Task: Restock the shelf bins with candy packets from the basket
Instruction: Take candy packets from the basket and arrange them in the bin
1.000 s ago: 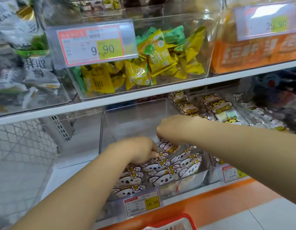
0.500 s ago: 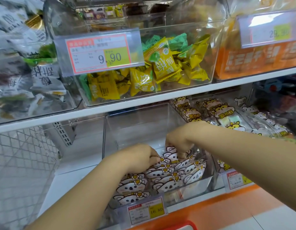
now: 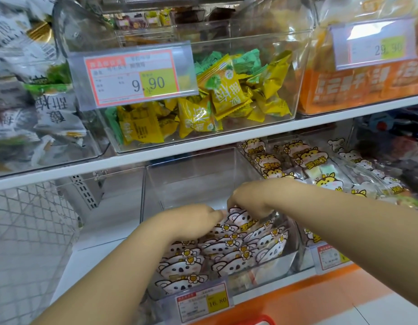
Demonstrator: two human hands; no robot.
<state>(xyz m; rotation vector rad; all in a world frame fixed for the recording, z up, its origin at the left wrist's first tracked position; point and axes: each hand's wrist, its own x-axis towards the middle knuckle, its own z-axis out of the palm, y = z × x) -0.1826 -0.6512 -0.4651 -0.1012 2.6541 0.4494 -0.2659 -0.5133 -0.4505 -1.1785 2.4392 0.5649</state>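
Left hand (image 3: 191, 221): inside the lower bin, fingers curled down onto the left row of packets; fingertips hidden, can't tell if it grips one.
Right hand (image 3: 250, 198): reaches in from the right, fingers curled over the top edge of the rearmost packet, pinching it.
Hands: close together, nearly touching, over the back of the packet stack.
Koala candy packets (image 3: 222, 249): white, koala face and yellow flower print, standing in rows at the front half of the bin, leaning back.
Clear bin (image 3: 191, 179): on the lower shelf, back half bare.
Price tag 16.80 (image 3: 203, 301): clipped to the bin's front.
Red basket (image 3: 257, 321): only the rim shows at the bottom edge, below the shelf.
Hamster packets (image 3: 304, 158): in the next bin to the right.
Shelf board (image 3: 203, 141): white, above the hands.
Yellow and green candies (image 3: 226, 95): in the upper clear bin, behind price tag 9.90 (image 3: 137, 76).
Orange packs (image 3: 358, 87): upper right bin, with price tag 29.90 (image 3: 377, 48).
Grey-white packets (image 3: 39, 102): upper left bin, blurred.
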